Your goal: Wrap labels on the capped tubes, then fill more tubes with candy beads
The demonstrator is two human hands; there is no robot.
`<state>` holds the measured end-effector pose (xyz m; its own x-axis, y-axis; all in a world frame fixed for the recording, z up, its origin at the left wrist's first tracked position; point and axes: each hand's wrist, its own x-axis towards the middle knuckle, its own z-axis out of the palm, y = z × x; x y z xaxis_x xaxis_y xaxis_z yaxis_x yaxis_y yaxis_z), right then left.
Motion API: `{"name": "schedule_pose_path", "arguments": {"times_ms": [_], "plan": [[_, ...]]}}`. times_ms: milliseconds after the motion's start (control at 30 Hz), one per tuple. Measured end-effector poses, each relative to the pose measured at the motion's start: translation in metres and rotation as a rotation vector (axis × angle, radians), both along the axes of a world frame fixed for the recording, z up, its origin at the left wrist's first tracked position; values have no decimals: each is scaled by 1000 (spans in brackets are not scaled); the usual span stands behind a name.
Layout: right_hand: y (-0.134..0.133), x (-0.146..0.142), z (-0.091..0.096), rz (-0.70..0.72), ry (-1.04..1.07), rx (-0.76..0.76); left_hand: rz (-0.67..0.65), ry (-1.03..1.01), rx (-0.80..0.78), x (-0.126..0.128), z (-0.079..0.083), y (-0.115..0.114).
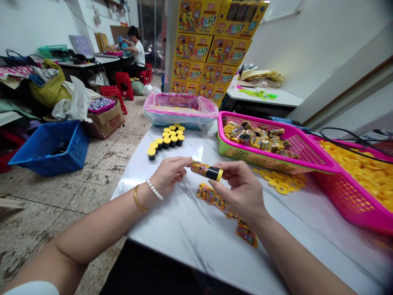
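A small tube [206, 171] with a colourful printed label, a black band and a yellow-rimmed end lies horizontally between my hands. My right hand [236, 188] pinches its black end, and the fingertips of my left hand [170, 174] press against its labelled end. Several upright black-capped tubes [166, 139] stand in a cluster on the white marble table [184, 229] beyond my left hand. Below my right hand lie printed yellow wrappers [206, 193]. Yellow rings [281, 182] are scattered just to its right.
A pink-rimmed basket [260, 139] holds labelled tubes, and a pink basket [359, 176] holds yellow rings. Beyond stand a plastic-lined bin [181, 108] and stacked yellow cartons [208, 53]. A blue crate [50, 147] sits on the floor. A co-worker [135, 51] sits at a far table.
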<state>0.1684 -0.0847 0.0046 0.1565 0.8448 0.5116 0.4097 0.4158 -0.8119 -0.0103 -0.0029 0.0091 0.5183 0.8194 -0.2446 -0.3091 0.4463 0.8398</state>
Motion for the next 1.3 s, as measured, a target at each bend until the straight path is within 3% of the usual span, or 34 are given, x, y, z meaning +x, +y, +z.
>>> {"name": "schedule_pose_path", "arguments": {"times_ms": [67,200,400,533,700,767,833,967,1033,1100,1233,1300], "plan": [[0,1,-2,12,-30,7,-33,9,49,0,-2,3],[1,0,-7,38,-118,-5,-251,56,165,0,-9,7],[-1,-2,-4,27,-246,1,-250,96,229,5,-14,2],[0,-4,-5,8,-393,136,-272,99,171,6,-15,-2],[2,1,-6,-18,-455,228,-381,102,74,-3,-10,8],[1,3,-7,-36,-435,216,-374,125,140,-4,-9,11],[1,1,-7,-55,-312,109,-323,141,286,-3,-9,9],[1,-10,-6,15,205,-347,-170,226,602,0,-8,-1],[1,-14,-5,46,340,-468,-168,258,665,0,-8,-2],[0,-15,-6,39,323,-421,-209,279,645,-1,-8,0],[1,-10,-12,-48,107,-133,-269,260,479,-3,-10,10],[3,-8,-15,-65,141,-176,-266,236,491,-3,-11,12]]}}
